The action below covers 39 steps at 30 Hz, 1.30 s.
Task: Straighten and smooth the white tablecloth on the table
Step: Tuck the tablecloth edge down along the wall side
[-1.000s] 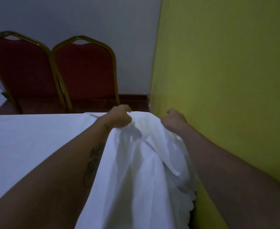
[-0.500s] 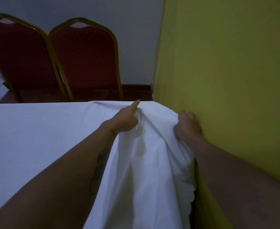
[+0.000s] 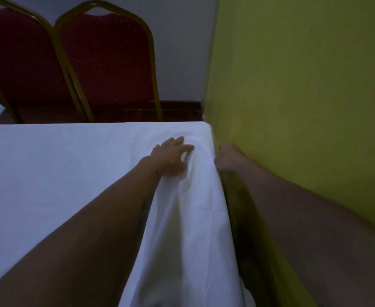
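Note:
The white tablecloth [image 3: 56, 169] covers the table, flat on the left and rumpled into long folds near the right edge. My left hand [image 3: 171, 157] lies on the cloth near the far right corner, fingers spread and pressing a fold. My right hand [image 3: 228, 159] is curled at the table's right edge, gripping the hanging side of the tablecloth in the gap by the wall; its fingers are partly hidden behind the cloth.
A yellow-green wall [image 3: 304, 96] runs close along the table's right side, leaving a narrow gap. Two red padded chairs [image 3: 107, 63] with gold frames stand just behind the table's far edge, against a grey wall.
My left hand has spread its fingers flat on the cloth. My right hand has moved down over the right edge, and the raised cloth at the corner now lies flatter.

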Motion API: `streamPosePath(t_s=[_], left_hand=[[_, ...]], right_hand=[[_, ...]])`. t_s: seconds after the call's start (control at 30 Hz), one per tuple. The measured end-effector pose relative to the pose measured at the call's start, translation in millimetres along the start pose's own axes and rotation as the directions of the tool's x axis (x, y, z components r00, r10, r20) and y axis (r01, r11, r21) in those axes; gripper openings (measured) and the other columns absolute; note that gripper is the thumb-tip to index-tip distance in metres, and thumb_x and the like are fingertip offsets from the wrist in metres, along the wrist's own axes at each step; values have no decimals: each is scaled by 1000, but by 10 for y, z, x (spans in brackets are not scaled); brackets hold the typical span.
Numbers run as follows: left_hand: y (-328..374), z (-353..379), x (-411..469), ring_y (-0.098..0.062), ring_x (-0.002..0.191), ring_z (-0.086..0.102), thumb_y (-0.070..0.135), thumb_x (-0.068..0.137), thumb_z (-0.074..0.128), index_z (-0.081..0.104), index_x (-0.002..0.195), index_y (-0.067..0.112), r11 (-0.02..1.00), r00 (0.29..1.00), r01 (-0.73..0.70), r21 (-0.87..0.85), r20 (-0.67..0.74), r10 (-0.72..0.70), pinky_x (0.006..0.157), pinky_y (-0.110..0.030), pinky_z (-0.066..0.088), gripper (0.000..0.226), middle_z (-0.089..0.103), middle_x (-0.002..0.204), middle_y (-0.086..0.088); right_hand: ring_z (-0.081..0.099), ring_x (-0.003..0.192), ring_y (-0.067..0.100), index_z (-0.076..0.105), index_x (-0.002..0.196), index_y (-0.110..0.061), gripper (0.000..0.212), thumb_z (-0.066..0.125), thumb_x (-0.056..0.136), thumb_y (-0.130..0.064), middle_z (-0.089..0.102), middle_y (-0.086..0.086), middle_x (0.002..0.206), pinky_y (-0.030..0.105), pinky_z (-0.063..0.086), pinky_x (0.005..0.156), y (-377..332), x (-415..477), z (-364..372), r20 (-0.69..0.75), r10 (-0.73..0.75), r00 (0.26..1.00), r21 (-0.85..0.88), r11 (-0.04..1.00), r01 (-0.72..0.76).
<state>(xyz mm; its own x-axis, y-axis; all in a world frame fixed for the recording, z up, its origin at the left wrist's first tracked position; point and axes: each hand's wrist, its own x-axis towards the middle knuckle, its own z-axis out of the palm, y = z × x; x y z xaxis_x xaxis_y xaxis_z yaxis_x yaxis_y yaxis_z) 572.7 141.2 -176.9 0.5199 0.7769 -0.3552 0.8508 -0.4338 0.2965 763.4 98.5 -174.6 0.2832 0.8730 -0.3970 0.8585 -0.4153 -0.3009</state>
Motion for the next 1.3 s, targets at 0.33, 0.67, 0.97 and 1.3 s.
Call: streamPosePath(t_s=[0.33, 0.67, 0.97, 1.3], left_hand=[[166, 512, -995, -29, 133, 38, 34, 96, 34, 45, 137, 23, 992, 925, -112, 52, -361, 123, 108, -44, 31, 44, 44, 143, -8], [135, 761, -1848, -33, 134, 39, 27, 94, 43, 51, 131, 19, 996, 978, -89, -13, -193, 85, 105, -45, 36, 39, 44, 144, -12], [423, 1222, -3225, -32, 147, 22, 26, 89, 51, 36, 149, 20, 989, 992, -126, -73, -28, 124, 119, -44, 24, 62, 21, 161, -15], [672, 1268, -3705, -27, 139, 30, 47, 85, 56, 51, 131, 38, 960, 962, -267, 84, 80, 261, 108, -53, 30, 47, 36, 150, 0]], right_hand=[[57, 86, 26, 60, 112, -4, 43, 52, 80, -31, 60, 14, 108, 32, 44, 69, 564, -613, 510, 293, 120, 948, 283, 937, -206], [48, 60, 22, 66, 86, -3, 28, 43, 77, -16, 59, 12, 75, 27, 40, 53, 766, -2264, 847, 327, 204, 923, 352, 880, -319], [58, 92, 29, 59, 94, -18, 38, 34, 99, -46, 63, 12, 98, 35, 45, 74, 921, -4027, 1471, 429, 435, 791, 687, 412, -599], [61, 97, 32, 60, 111, 6, 35, 62, 81, -13, 62, 20, 107, 31, 43, 73, 846, -4561, 1566, 188, 526, 829, 706, 514, -487]])
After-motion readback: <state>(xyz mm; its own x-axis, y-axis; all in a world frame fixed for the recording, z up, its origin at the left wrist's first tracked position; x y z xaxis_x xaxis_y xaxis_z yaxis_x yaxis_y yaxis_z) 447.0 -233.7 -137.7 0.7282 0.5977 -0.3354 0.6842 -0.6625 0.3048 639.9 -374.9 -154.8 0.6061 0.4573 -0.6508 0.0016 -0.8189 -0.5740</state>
